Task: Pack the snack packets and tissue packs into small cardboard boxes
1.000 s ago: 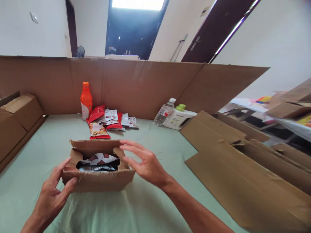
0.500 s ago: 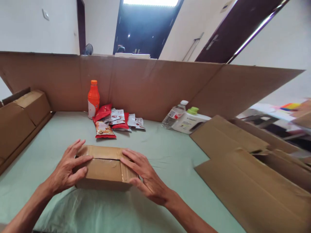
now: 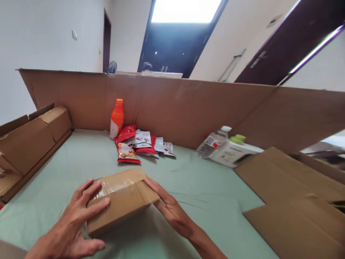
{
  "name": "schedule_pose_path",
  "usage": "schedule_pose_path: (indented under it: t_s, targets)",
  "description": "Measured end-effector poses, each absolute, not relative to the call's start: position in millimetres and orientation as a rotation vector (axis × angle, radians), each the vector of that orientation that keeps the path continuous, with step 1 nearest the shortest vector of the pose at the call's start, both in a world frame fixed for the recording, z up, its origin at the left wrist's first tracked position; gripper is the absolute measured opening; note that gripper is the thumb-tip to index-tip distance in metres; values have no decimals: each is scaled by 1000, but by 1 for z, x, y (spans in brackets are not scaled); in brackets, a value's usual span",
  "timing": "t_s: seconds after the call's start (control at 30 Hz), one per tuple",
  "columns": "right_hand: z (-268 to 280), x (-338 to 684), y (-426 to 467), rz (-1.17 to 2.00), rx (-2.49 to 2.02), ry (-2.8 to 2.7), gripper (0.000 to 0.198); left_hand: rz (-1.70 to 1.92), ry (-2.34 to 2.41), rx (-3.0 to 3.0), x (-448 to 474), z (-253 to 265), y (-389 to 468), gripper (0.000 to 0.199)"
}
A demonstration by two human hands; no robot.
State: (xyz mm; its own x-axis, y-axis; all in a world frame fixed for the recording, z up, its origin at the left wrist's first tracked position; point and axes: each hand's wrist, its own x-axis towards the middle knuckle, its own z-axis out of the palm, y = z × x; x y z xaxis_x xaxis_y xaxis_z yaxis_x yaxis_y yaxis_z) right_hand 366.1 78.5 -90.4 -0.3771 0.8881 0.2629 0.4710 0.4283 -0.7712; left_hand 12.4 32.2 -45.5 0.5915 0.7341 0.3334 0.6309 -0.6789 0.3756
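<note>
A small brown cardboard box is tilted above the green cloth, its right end higher than its left. A strip of shiny clear tape runs over the face turned up. My right hand grips the box's right end, with the fingers partly hidden behind and under it. At the left end, my left hand has its fingers spread against the top face, while its thumb stands off below the front edge.
Beyond the box lie several red and white snack packets beside an orange bottle. Right of them lean a clear plastic bottle and a white jug with green cap. Flattened cardboard lies right; a cardboard wall closes the back.
The box has been turned and its right end raised; a taped face replaces the seamed one on top. My left thumb has come off the box. The view has shifted left.
</note>
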Motion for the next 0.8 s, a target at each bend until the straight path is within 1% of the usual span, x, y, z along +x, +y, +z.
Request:
schedule_pose_path:
  t_s: [0.03, 0.13, 0.23, 0.37, 0.53, 0.67, 0.8]
  targets:
    - [-88, 352, 93, 807, -1111, -2010, 56, 754, 1243, 2636, 10, -50, 24, 81]
    - [-84, 301, 137, 791, -1087, -1977, 61, 965, 1616, 2629, 0, -57, 12, 74]
    - [-96, 256, 164, 749, -1170, -1904, 63, 965, 1935, 2532, -16, -52, 31, 61]
    - [-134, 237, 158, 742, -1182, -1960, 60, 851, 2250, 2362, -43, -37, 101, 49]
    - [-180, 249, 124, 655, -1253, -2064, 50, 825, 2546, 2115, -68, -28, 222, 48]
    - [-194, 252, 116, 576, -1287, -2021, 45, 805, 2662, 2013, -76, -26, 289, 46]
    - [-197, 253, 117, 551, -1256, -2033, 41, 757, 2721, 1966, -84, -26, 318, 47]
